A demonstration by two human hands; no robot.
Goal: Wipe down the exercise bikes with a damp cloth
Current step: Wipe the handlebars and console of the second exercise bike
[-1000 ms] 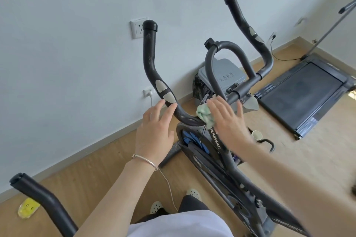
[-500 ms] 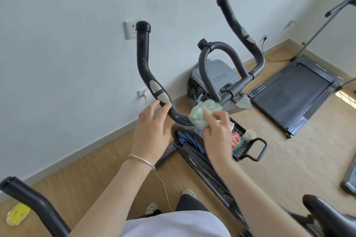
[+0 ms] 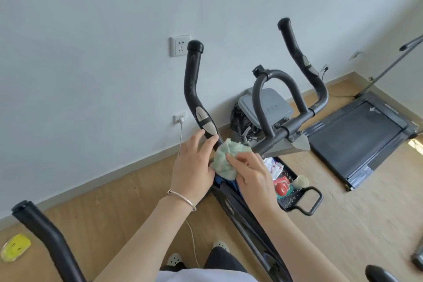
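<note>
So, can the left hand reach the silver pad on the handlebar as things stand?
Probably yes. The left hand touches the handlebar right at the lower end of the silver pad, nothing between. The right hand holds the cloth just beside, clear of that path.

The cloth (image 3: 226, 158) covers part of the handlebar (image 3: 191, 80); the saddle (image 3: 384, 274) is cut off below.

— Left grip (image 3: 194, 167)?
— Arm stretched forward, back of the hand up, fingers straight and slightly spread, tips touching the handlebar (image 3: 206, 121).
— And the right grip (image 3: 254, 176)?
— Just beside the left, forearm angled in from the lower right, fingers curled, gripping the cloth (image 3: 225, 158) under them.
</note>
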